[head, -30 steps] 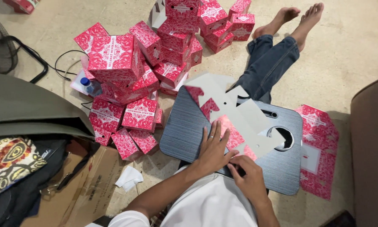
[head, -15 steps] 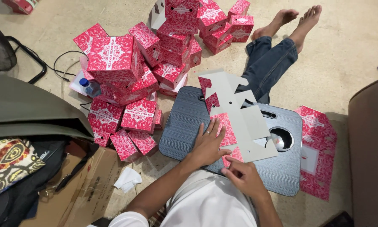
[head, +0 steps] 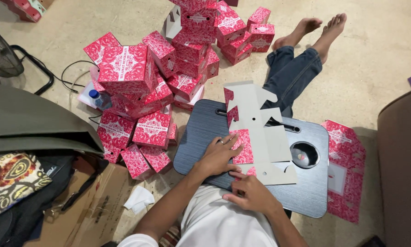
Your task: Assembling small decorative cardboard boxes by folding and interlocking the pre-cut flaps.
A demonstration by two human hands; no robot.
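A flat, unfolded carton blank (head: pixel 260 132), grey inside with pink patterned flaps, lies on a dark grey lap tray (head: pixel 201 132). My left hand (head: pixel 220 155) presses flat on the blank's left pink flap, fingers spread. My right hand (head: pixel 249 192) pinches the blank's near edge at the tray's front. My legs in jeans (head: pixel 290 75) stretch out on the floor beyond the tray.
A heap of folded pink boxes (head: pixel 141 91) fills the floor to the left and ahead. A flat pink blank (head: pixel 345 169) lies right of the tray. A water bottle (head: pixel 98 98), cables, a fan (head: pixel 2 55), an open cardboard box (head: pixel 100 206) and a crumpled tissue (head: pixel 139 199) sit at left.
The carton blank has been turned and flattened onto the tray. My left hand moved onto its pink flap; my right hand shifted to its near edge.
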